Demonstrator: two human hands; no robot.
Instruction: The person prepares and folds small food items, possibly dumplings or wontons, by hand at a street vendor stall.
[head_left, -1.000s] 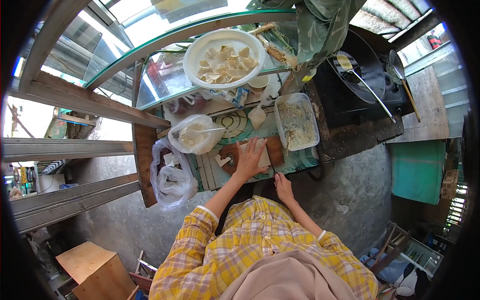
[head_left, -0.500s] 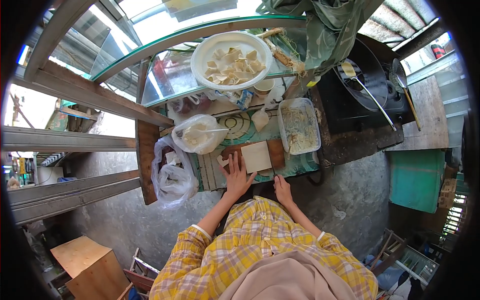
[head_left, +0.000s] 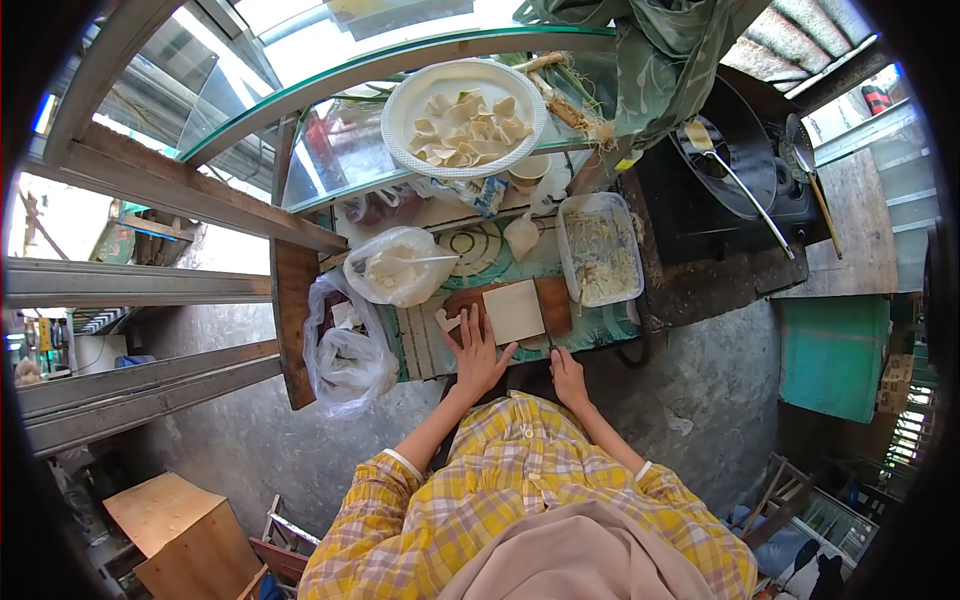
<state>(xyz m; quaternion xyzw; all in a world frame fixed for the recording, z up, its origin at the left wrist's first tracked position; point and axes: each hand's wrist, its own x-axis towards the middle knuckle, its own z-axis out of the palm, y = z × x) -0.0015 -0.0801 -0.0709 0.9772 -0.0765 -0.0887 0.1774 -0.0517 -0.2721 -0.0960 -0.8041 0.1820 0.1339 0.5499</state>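
A pale square sheet of dough, perhaps a stack of wrappers, lies on a brown wooden cutting board. My left hand rests flat with fingers spread, its thumb at the sheet's lower edge. By those fingertips is a small pale dough scrap. Gripped by its handle in my right hand, a knife has its thin dark blade along the right edge of the sheet.
A white plate of cut dough pieces stands on the glass shelf. Right of the board is a floury plastic container; left are plastic bags and a bag-lined bowl. A wok sits on the stove at right.
The view shifts very slightly. Both hands, the knife and the dough sheet stay almost in place.
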